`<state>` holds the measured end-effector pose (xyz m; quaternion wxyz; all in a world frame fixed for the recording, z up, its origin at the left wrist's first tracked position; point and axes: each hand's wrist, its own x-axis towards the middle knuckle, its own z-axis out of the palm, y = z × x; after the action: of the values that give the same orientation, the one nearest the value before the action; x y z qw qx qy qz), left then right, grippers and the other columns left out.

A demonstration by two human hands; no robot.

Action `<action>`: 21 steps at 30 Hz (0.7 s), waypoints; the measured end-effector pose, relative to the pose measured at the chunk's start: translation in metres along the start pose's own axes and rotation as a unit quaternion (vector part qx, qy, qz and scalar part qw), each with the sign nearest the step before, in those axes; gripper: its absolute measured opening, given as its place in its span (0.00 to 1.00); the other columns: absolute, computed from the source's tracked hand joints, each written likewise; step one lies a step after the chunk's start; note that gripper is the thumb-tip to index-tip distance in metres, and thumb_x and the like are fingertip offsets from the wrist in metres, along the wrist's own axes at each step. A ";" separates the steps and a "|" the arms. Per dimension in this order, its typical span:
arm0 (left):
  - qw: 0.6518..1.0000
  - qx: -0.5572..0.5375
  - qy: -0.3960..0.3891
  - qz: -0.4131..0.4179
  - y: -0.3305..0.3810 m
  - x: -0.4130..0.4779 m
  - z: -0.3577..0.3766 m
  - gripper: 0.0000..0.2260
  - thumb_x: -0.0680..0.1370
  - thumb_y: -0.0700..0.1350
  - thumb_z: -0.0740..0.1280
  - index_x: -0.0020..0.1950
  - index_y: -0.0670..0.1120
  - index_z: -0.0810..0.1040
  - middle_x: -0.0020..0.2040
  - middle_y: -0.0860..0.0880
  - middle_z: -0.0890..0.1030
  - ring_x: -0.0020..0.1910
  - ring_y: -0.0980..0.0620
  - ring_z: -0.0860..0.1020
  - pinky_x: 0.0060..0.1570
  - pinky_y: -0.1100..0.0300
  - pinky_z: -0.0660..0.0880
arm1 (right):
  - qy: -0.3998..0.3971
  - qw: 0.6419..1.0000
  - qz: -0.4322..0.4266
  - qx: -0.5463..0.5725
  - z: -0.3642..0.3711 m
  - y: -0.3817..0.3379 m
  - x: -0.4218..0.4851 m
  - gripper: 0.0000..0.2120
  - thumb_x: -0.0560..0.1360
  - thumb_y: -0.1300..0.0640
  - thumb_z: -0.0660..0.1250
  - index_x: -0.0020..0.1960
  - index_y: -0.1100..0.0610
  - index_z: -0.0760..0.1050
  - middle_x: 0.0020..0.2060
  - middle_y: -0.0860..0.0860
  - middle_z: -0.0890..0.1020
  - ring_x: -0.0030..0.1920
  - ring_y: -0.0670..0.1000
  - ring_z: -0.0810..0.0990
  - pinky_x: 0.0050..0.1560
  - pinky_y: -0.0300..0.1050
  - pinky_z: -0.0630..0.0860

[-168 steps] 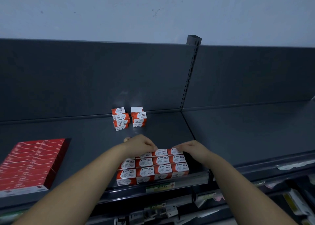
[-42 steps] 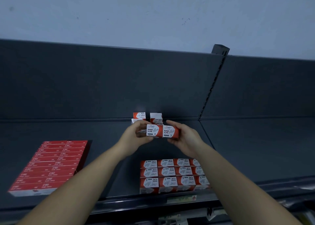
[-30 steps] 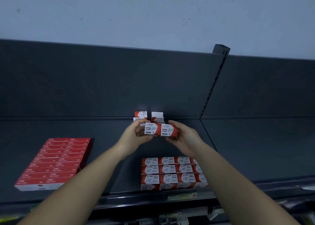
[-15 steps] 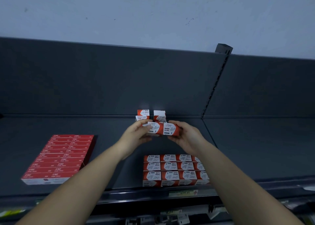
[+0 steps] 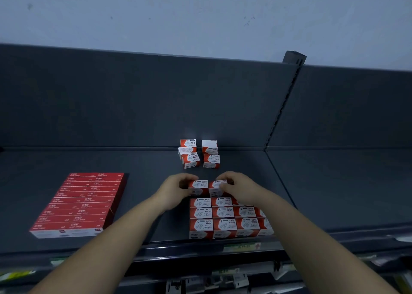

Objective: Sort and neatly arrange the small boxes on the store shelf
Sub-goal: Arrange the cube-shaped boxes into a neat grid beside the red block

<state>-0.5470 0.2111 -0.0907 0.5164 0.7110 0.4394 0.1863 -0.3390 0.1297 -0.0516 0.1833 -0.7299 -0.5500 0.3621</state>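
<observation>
Looking down from the head view, the left hand point(image 5: 175, 191) and right hand point(image 5: 239, 188) clamp a side-by-side pair of paper clip boxes point(image 5: 206, 186) from the ends, just behind the arranged block point(image 5: 223, 218) at the shelf point(image 5: 323, 193) front. With only end pressure, the pair could buckle at its seam and fall, knocking the block's back row askew. A crooked stack point(image 5: 198, 154) waits by the back wall

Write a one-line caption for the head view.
Left hand and right hand hold two paper-clip boxes behind the arranged block on the shelf.
</observation>
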 end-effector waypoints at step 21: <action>0.994 -0.072 -0.052 -0.060 0.002 0.001 0.009 0.09 0.81 0.46 0.62 0.55 0.54 0.81 0.53 0.53 0.83 0.54 0.55 0.80 0.56 0.58 0.75 | -0.018 1.000 0.000 -0.002 -0.008 0.012 -0.003 0.09 0.81 0.54 0.63 0.58 0.48 0.80 0.50 0.43 0.81 0.43 0.42 0.79 0.40 0.36 0.74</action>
<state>-0.5391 0.2068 -0.0931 0.5985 0.6529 0.4397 0.1489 -0.3254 0.1242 -0.0538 0.1720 -0.7237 -0.5538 0.3741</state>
